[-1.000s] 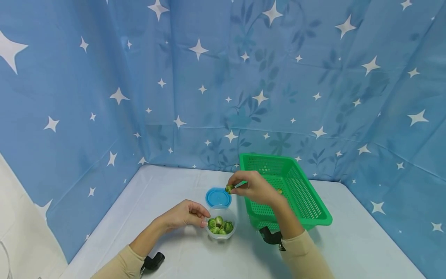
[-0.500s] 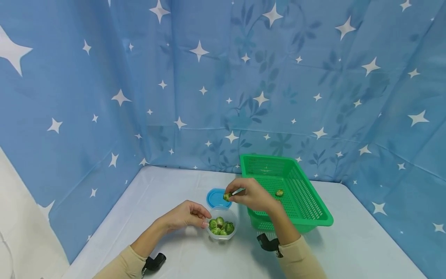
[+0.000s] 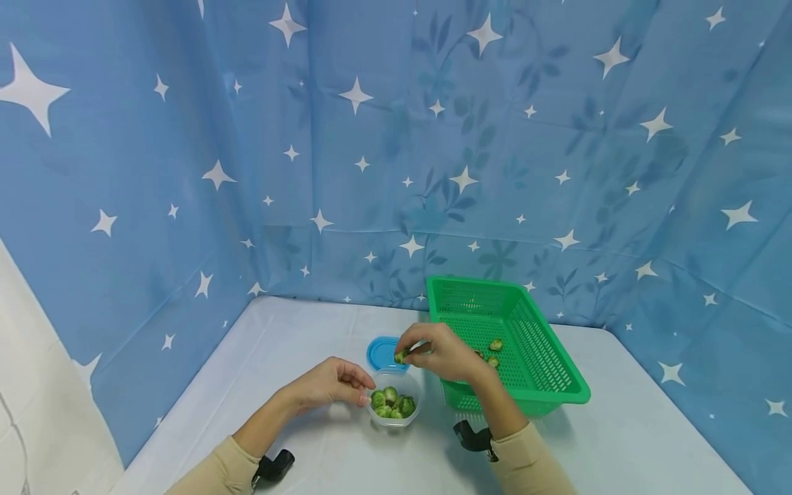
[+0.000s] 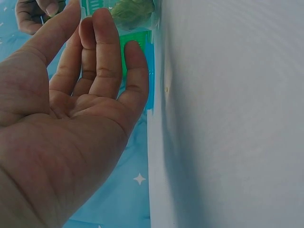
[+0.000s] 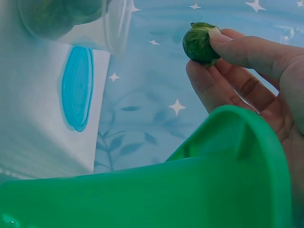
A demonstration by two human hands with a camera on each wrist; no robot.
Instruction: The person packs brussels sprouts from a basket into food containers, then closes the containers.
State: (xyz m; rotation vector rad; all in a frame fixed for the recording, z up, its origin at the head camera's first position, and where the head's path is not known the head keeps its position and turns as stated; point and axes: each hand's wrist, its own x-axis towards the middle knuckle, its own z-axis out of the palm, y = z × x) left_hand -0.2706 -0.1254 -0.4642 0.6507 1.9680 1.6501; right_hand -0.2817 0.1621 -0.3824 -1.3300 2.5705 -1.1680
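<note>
My right hand pinches a Brussels sprout between thumb and fingertips, as the right wrist view shows clearly. In the head view that hand is over the blue lid, at the near left of the green basket. A small clear plastic container holds several Brussels sprouts. At its left side is my left hand, thumb and fingertips at the wall. The left wrist view shows the fingers of that hand only loosely bent. Whether they press on the container is hard to see.
A few sprouts lie inside the basket, partly hidden by my right forearm. The white-covered table ends at a blue starry curtain behind and at the sides. The basket's rim stands high beside my right wrist.
My right hand has moved left and nearer with its sprout, away from the basket and toward the container. More sprouts in the basket have come into sight. The left hand stays put.
</note>
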